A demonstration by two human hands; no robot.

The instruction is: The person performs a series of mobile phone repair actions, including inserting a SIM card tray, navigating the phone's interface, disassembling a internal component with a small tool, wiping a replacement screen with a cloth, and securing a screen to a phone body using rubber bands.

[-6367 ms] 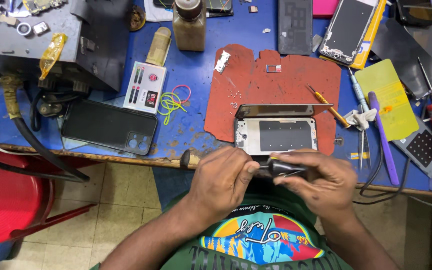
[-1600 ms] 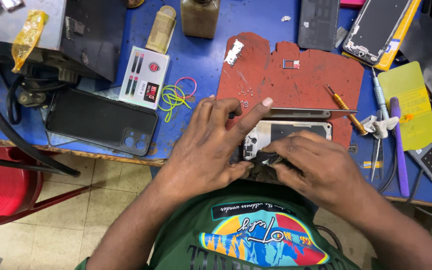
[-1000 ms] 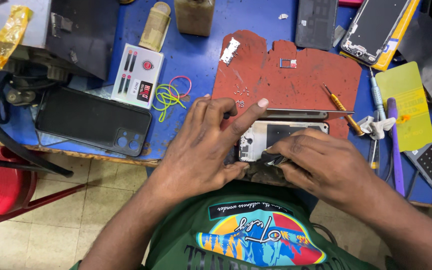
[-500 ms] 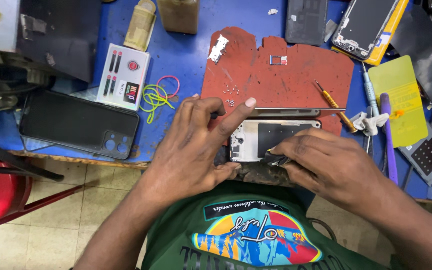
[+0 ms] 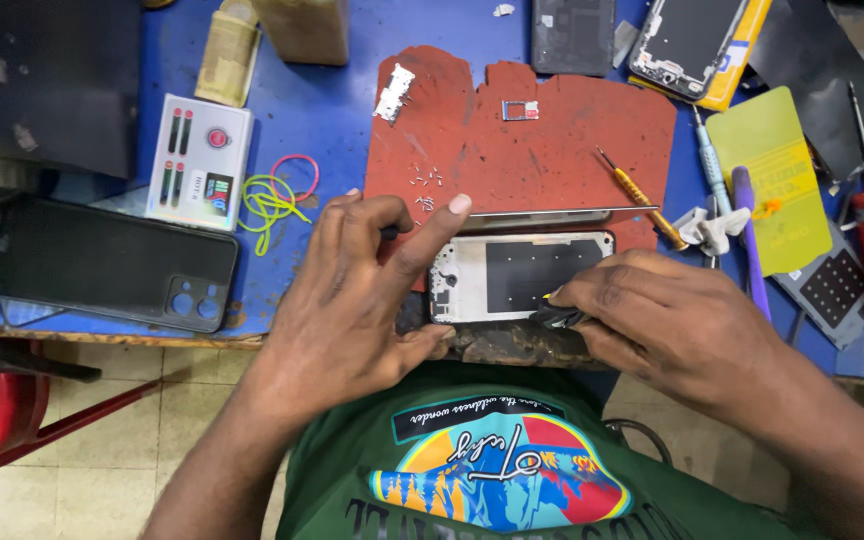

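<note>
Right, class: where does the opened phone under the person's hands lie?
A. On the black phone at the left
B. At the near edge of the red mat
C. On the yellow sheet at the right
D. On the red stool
B: the opened phone lies at the near edge of the red mat, with the left hand steadying one end and the right hand at the other.

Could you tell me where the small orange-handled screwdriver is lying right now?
In the head view, the orange-handled screwdriver lies on the right part of the red work mat, just beyond the opened phone and above the right hand.
</note>
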